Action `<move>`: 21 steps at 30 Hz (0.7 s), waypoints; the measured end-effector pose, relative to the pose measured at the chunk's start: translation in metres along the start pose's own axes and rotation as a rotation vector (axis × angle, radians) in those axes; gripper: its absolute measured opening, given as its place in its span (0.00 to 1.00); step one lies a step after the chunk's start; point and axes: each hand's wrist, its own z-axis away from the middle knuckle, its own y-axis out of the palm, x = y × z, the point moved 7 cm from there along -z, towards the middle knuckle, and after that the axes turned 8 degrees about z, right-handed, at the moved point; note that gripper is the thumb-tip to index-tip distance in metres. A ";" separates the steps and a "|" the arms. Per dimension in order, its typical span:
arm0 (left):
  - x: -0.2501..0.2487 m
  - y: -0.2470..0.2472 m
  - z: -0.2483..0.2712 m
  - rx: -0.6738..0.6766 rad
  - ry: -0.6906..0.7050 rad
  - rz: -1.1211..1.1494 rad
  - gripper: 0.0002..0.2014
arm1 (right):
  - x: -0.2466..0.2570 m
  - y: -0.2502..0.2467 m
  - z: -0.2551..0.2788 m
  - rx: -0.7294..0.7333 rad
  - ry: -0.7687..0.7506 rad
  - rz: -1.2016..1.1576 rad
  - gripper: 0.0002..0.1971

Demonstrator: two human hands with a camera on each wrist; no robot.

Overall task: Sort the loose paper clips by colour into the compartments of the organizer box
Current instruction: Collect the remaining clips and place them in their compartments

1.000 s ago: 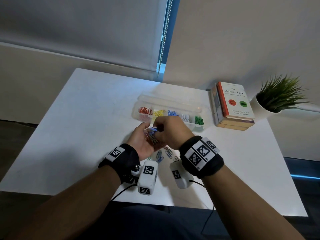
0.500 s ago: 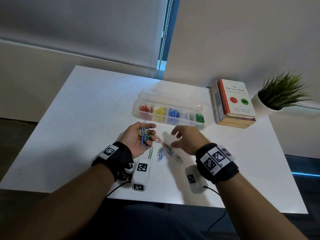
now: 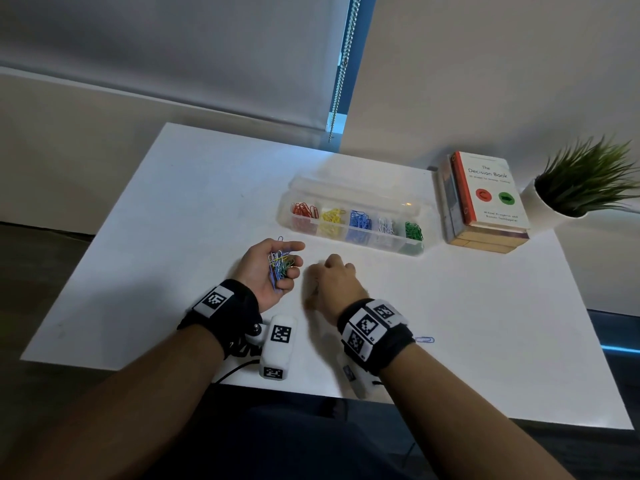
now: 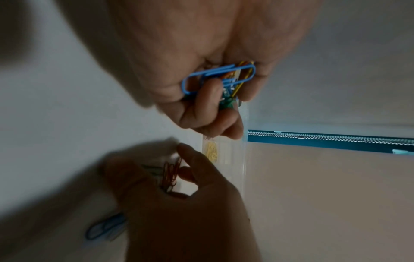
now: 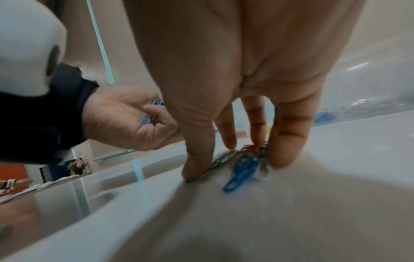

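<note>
Paper clips (image 3: pixel 281 265) in mixed colours bunched in our curled left hand (image 3: pixel 268 271), our right hand (image 3: pixel 334 282) fingers down on loose clips (image 5: pixel 243 168) on the bench (image 3: pixel 173 237), sorted organizer box (image 3: pixel 353 220) beyond

The box (image 3: pixel 353 220) stands open on the table (image 3: pixel 173 220), with red, yellow, blue, white and green clips in separate compartments. Near the box, on the person's side, the left hand (image 3: pixel 268 271) lies palm up and holds a bunch of mixed clips (image 3: pixel 280 265). Just beside it the right hand (image 3: pixel 334 282) is palm down on the table. Right of the box are books (image 3: pixel 485 199) and a plant (image 3: pixel 585 178).
</note>
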 end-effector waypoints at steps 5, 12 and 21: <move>-0.003 -0.004 -0.001 0.015 0.014 -0.016 0.17 | -0.006 -0.003 -0.008 0.001 -0.038 -0.074 0.15; 0.006 -0.003 -0.006 -0.018 0.001 -0.060 0.15 | -0.012 -0.015 -0.012 0.021 0.003 -0.146 0.10; 0.022 0.007 -0.009 -0.044 -0.043 -0.130 0.12 | -0.023 -0.072 0.003 -0.108 -0.010 -0.445 0.12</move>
